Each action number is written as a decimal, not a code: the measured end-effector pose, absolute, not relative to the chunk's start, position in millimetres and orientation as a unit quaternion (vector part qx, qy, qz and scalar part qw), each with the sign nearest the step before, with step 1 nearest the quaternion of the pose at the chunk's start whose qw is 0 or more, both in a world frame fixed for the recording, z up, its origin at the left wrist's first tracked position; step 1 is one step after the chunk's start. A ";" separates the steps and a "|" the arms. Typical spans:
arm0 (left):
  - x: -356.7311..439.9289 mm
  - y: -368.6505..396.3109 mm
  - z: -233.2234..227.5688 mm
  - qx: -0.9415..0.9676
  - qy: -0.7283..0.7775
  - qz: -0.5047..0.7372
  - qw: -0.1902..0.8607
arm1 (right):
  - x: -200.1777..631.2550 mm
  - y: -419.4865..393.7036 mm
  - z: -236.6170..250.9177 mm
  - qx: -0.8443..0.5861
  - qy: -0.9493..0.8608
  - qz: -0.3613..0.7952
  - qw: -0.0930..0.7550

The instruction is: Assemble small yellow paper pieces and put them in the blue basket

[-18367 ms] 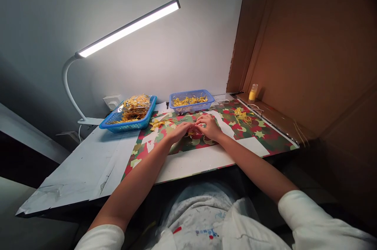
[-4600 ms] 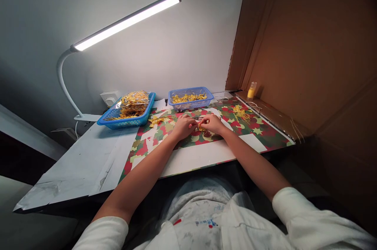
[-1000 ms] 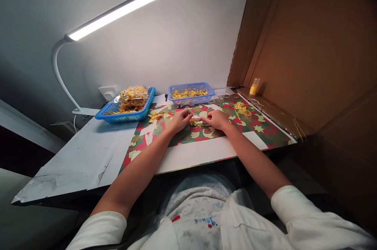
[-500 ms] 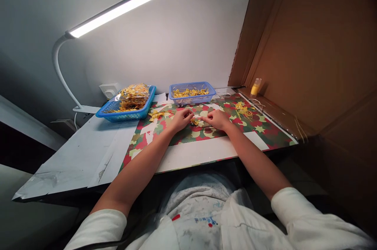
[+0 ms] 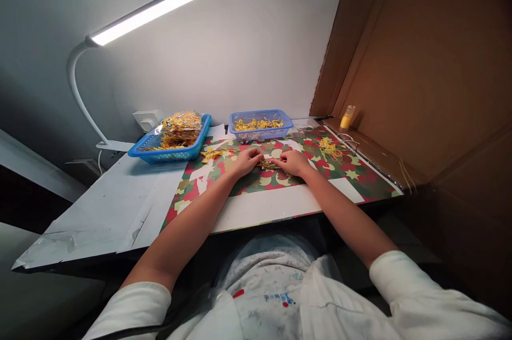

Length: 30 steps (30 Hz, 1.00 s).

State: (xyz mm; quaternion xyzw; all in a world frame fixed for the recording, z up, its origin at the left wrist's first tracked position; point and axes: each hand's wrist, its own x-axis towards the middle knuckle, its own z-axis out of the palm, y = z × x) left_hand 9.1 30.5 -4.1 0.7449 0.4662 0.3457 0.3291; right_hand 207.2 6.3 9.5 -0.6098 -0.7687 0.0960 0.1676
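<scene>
Over the patterned sheet, my left hand (image 5: 248,161) and my right hand (image 5: 294,162) face each other, fingers pinched. Between their fingertips is a small shiny gold piece with thin strands (image 5: 267,164); its exact kind is too small to make out. Both hands appear closed on it. Left of my left hand lies a bunch of yellow-gold pieces with thin stems (image 5: 214,155). To the right of my right hand sits a tangle of yellow strings (image 5: 330,149).
A blue basket (image 5: 164,156) holding gold pieces and a clear plastic bag stands at the back left. Behind my hands is a lilac-blue basket (image 5: 262,133) of yellow-gold pieces. A small yellow-filled bottle (image 5: 347,117) stands by the cardboard wall (image 5: 424,62). A lamp (image 5: 172,1) hangs above.
My fingertips have come slightly closer together over the gold piece, with the right fingers shifting a little. The camera view has tilted slightly; the baskets and strings stay in place.
</scene>
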 end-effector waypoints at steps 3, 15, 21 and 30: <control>9.2 30.4 -4.1 0.742 0.462 0.353 0.334 | 207.2 6.3 9.8 -0.610 -0.768 0.096 0.172; 9.1 32.6 -6.9 0.732 0.453 0.357 0.363 | 207.3 8.7 9.5 -0.605 -0.773 0.090 0.171; 7.8 34.6 -9.4 0.739 0.455 0.351 0.351 | 206.7 11.1 6.6 -0.609 -0.769 0.081 0.178; 8.2 34.9 -9.2 0.740 0.459 0.349 0.345 | 205.5 12.7 4.3 -0.610 -0.770 0.076 0.171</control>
